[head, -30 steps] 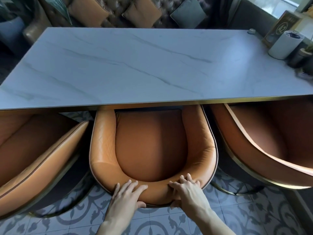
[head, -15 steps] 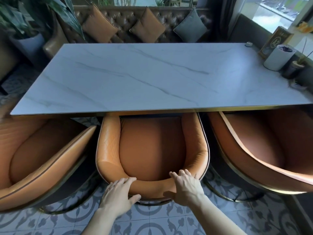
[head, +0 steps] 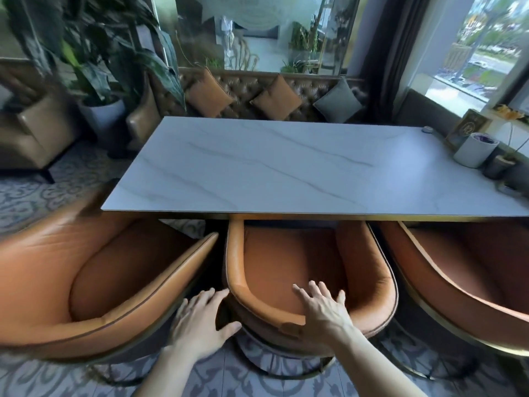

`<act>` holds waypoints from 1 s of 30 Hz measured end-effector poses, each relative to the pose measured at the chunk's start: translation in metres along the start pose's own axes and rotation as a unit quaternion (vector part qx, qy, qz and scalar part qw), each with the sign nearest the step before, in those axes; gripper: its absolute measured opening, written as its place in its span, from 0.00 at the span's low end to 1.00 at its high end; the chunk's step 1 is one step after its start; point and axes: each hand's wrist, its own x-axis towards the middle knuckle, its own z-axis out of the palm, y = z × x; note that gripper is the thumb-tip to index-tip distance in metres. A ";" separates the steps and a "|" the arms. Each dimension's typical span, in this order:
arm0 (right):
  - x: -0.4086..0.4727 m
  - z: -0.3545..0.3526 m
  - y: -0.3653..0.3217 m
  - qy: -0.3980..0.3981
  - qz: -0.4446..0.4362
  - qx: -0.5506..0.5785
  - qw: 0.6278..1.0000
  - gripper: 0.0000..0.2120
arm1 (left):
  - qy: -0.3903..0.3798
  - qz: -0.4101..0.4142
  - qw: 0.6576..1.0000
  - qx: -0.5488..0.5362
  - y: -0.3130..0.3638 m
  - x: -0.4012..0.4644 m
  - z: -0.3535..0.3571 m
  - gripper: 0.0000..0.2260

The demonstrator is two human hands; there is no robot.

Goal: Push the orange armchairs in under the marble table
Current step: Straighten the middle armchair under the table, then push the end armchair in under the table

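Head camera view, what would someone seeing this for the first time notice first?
Probably the long marble table, its top bare but for a few small items at the far right end. Next, three orange armchairs lined up along its near edge. Both hands are at the middle one's backrest: the left hand by its left corner, the right hand flat over the rim.
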 end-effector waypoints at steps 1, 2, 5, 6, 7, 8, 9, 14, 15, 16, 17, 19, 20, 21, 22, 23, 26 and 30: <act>-0.001 -0.001 -0.023 0.005 -0.004 0.005 1.000 0.52 | 0.005 -0.004 1.000 -0.001 -0.020 -0.007 -0.010 0.37; -0.002 -0.003 -0.046 0.010 -0.010 0.009 1.000 0.52 | 0.011 -0.007 1.000 -0.001 -0.040 -0.014 -0.020 0.37; 0.000 -0.005 -0.113 0.023 -0.027 0.018 0.999 0.49 | 0.040 -0.005 0.999 0.008 -0.096 -0.030 -0.049 0.38; 0.001 -0.006 -0.135 0.027 -0.033 0.019 0.999 0.49 | 0.048 -0.009 0.999 0.011 -0.112 -0.035 -0.055 0.38; 0.001 -0.007 -0.155 0.030 -0.040 0.019 0.999 0.49 | 0.053 -0.014 0.998 0.013 -0.128 -0.039 -0.061 0.39; 0.002 -0.008 -0.175 0.030 -0.046 0.018 0.998 0.49 | 0.057 -0.020 0.998 0.013 -0.142 -0.044 -0.065 0.39; 0.004 -0.008 -0.193 0.026 -0.053 0.018 0.998 0.50 | 0.059 -0.024 0.998 0.011 -0.157 -0.048 -0.069 0.39; 0.027 -0.009 -0.276 0.012 -0.096 0.024 0.995 0.51 | 0.062 -0.044 0.997 -0.008 -0.225 -0.059 -0.084 0.39; 0.035 -0.008 -0.291 0.010 -0.105 0.026 0.994 0.50 | 0.064 -0.048 0.997 -0.012 -0.239 -0.059 -0.087 0.39; 0.043 -0.008 -0.307 0.009 -0.114 0.028 0.993 0.50 | 0.066 -0.054 0.996 -0.016 -0.252 -0.059 -0.091 0.39; 0.051 -0.006 -0.323 0.008 -0.123 0.031 0.992 0.50 | 0.070 -0.060 0.996 -0.017 -0.265 -0.058 -0.095 0.39; 0.070 -0.001 -0.352 0.005 -0.136 0.031 0.990 0.50 | 0.075 -0.070 0.995 -0.017 -0.292 -0.055 -0.104 0.39; 0.080 0.002 -0.367 0.006 -0.140 0.032 0.990 0.51 | 0.075 -0.077 0.994 -0.017 -0.306 -0.053 -0.109 0.38; 0.091 0.005 -0.382 0.007 -0.145 0.034 0.989 0.51 | 0.075 -0.086 0.993 -0.017 -0.320 -0.051 -0.115 0.38; 0.103 0.008 -0.397 0.005 -0.148 0.037 0.988 0.51 | 0.074 -0.096 0.993 -0.016 -0.334 -0.048 -0.121 0.38; 0.114 0.010 -0.413 0.000 -0.151 0.040 0.988 0.50 | 0.072 -0.104 0.992 -0.015 -0.349 -0.046 -0.128 0.37; 0.149 0.016 -0.459 -0.014 -0.155 0.060 0.986 0.51 | 0.060 -0.126 0.990 -0.010 -0.394 -0.038 -0.152 0.36; 0.188 0.020 -0.514 -0.038 -0.163 0.090 0.982 0.51 | 0.027 -0.144 0.989 0.009 -0.452 -0.021 -0.183 0.34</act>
